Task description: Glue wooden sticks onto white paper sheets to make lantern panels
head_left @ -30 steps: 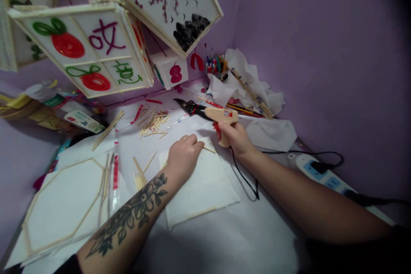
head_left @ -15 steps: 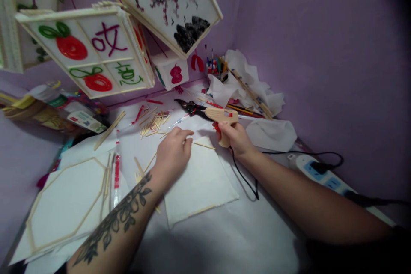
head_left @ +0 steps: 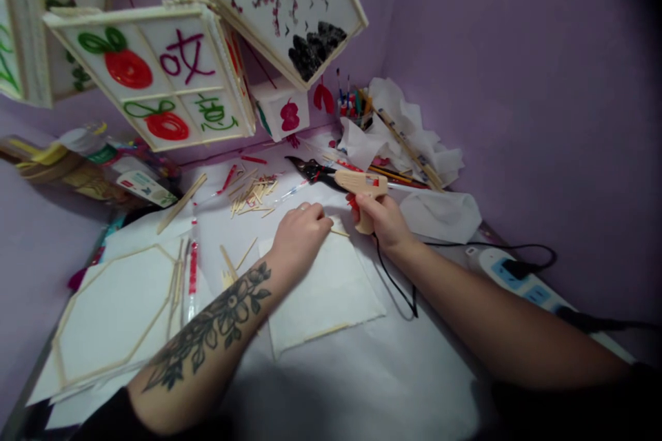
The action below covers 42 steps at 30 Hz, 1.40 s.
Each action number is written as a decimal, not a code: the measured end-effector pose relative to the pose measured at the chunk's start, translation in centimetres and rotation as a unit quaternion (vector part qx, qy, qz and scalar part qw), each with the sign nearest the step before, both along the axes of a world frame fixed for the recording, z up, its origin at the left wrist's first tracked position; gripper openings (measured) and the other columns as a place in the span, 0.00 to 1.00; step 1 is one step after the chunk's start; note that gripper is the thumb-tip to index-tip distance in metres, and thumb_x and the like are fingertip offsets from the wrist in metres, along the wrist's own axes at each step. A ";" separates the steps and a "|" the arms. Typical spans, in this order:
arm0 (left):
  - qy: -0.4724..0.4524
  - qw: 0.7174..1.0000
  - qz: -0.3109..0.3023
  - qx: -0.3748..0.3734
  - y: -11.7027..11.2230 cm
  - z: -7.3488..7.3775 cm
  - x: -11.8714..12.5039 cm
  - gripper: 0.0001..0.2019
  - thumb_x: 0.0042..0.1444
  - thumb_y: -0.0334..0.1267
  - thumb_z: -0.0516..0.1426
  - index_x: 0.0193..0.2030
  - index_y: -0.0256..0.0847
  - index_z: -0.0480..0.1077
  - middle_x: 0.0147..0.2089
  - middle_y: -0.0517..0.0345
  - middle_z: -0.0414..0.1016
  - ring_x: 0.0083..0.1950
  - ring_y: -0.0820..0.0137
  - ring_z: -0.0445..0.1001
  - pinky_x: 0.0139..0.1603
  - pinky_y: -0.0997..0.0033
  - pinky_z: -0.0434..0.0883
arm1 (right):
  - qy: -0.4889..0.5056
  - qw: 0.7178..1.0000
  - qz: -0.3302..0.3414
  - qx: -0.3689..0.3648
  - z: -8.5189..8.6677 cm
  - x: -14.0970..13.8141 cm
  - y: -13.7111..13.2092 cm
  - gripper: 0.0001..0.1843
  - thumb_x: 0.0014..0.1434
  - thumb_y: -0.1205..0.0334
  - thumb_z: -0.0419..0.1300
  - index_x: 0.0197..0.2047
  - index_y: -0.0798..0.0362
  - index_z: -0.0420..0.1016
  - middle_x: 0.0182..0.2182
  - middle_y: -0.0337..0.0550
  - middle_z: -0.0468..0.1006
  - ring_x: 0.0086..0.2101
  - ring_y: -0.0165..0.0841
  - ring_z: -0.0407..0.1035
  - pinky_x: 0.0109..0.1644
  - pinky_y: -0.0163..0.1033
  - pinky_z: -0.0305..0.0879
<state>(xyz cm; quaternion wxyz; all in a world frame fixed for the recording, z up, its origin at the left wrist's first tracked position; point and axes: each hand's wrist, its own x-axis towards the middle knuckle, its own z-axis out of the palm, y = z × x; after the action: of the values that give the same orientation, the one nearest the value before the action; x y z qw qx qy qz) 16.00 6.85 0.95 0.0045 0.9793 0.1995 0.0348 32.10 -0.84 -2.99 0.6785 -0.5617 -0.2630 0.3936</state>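
Observation:
My right hand (head_left: 385,220) is wrapped around the handle of a beige hot glue gun (head_left: 362,183) with a red trigger, its nozzle pointing left. A black cord runs down from the handle. Below the gun lies a white square panel (head_left: 325,296) with a thin wooden strip along its near edge. My left hand (head_left: 303,234) is over the panel's far left part, fingers curled together. Its fingertips cover the left end of a thin wooden stick (head_left: 340,233) by the far edge; whether they grip it is hidden.
Black-bladed pruning shears (head_left: 310,169) lie behind the gun, near a pile of short sticks (head_left: 253,194). A hexagonal stick frame (head_left: 116,317) is at left, a power strip (head_left: 517,279) at right. Painted lanterns (head_left: 155,76) hang above; crumpled white paper (head_left: 439,217) sits at the right back.
My left hand has moved right and its fingers have curled in, covering part of the stick. My right hand with the glue gun stays almost in place. The view has shifted slightly.

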 end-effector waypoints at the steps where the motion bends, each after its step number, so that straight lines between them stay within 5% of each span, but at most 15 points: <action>1: 0.014 1.000 -0.012 0.006 0.2 0.0 0.4 0.12 0.66 0.36 0.51 0.38 0.40 0.77 0.40 0.51 0.73 0.42 0.63 0.68 0.41 0.63 0.64 | 0.000 1.000 -0.001 0.000 0.0 0.0 0.0 0.14 0.50 0.50 0.63 0.25 0.53 0.73 0.19 0.37 0.69 0.21 0.30 0.60 0.24 0.36 0.54; 32: -0.002 1.000 0.008 -0.029 2.2 -0.5 -0.4 0.08 0.65 0.35 0.53 0.42 0.40 0.74 0.41 0.52 0.76 0.42 0.63 0.72 0.43 0.63 0.66 | 0.001 1.000 -0.004 0.000 0.0 0.1 0.1 0.16 0.51 0.52 0.63 0.19 0.52 0.71 0.17 0.38 0.69 0.22 0.31 0.61 0.25 0.37 0.55; 42: -0.013 0.998 -0.055 -0.016 2.2 -1.8 -0.7 0.07 0.65 0.31 0.53 0.41 0.39 0.73 0.40 0.53 0.74 0.43 0.64 0.70 0.45 0.65 0.68 | -0.003 1.000 -0.012 -0.007 0.4 -0.1 0.1 0.16 0.49 0.49 0.63 0.21 0.52 0.71 0.18 0.38 0.70 0.22 0.30 0.61 0.25 0.36 0.55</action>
<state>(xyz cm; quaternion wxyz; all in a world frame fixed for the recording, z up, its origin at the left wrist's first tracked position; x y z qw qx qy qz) 15.35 9.08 -0.87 0.0251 0.9881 0.1456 0.0439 32.03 -0.70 -2.61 0.6782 -0.5708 -0.2556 0.3858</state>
